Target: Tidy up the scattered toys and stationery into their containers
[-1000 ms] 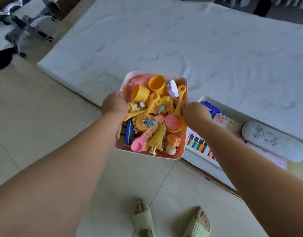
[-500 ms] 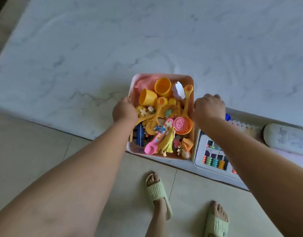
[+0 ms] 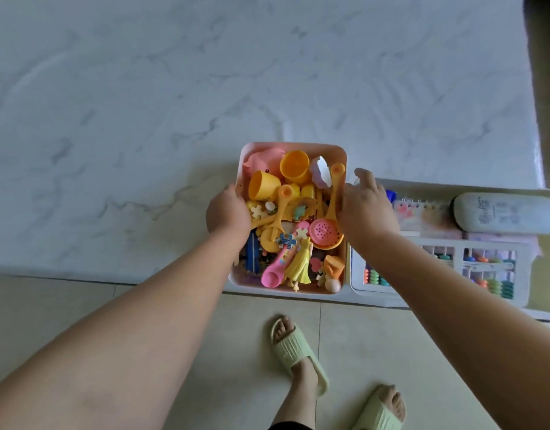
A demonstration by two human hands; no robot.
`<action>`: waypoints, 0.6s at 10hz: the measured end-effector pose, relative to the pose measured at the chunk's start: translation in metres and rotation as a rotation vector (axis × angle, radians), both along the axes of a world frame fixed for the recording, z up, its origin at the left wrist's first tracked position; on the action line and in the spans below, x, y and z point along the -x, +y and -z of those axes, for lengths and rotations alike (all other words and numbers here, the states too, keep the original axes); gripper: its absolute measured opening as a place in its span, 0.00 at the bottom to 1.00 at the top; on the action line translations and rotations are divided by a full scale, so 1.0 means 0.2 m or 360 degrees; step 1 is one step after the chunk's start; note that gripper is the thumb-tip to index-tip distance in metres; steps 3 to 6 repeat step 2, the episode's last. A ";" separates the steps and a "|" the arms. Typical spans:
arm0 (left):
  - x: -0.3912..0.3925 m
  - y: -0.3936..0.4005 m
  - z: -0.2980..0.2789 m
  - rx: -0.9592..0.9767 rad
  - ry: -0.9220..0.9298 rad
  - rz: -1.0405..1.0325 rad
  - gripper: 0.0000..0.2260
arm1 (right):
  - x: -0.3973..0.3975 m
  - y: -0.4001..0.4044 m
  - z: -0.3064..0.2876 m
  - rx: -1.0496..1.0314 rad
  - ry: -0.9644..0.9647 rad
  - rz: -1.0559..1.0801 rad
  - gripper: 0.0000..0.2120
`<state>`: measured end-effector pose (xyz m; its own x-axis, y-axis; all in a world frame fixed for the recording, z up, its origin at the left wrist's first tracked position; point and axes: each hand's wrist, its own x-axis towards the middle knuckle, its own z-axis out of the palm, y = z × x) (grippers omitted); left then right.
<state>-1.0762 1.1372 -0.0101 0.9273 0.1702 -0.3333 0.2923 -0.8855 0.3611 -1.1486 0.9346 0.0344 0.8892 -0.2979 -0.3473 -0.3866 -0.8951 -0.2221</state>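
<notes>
pink rectangular plastic toy bin [image 3: 293, 146], full, rests at marble-patterned white mat [image 3: 143, 119] edge, beside white stationery tray [image 3: 453, 184]. left hand [image 3: 227, 210] grips its left rim; right hand [image 3: 365, 209] fingers spread, loosening. advice: release level, square against tray.

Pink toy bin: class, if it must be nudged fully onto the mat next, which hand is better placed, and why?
Left. The left hand grips the pink toy bin's left rim, thumb inside. The right hand has open fingers along the right wall, near the white tray, so it looks less secure.
</notes>
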 end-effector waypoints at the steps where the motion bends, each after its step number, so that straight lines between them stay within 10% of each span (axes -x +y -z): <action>1: -0.05 -0.06 -0.05 -0.0034 0.0352 -0.0058 0.15 | 0.03 -0.04 -0.03 -0.0189 -0.0093 0.0058 0.19; 6: -0.08 -0.13 -0.11 -0.0063 0.0486 -0.0147 0.17 | 0.04 -0.09 -0.07 -0.0190 -0.0097 0.0027 0.21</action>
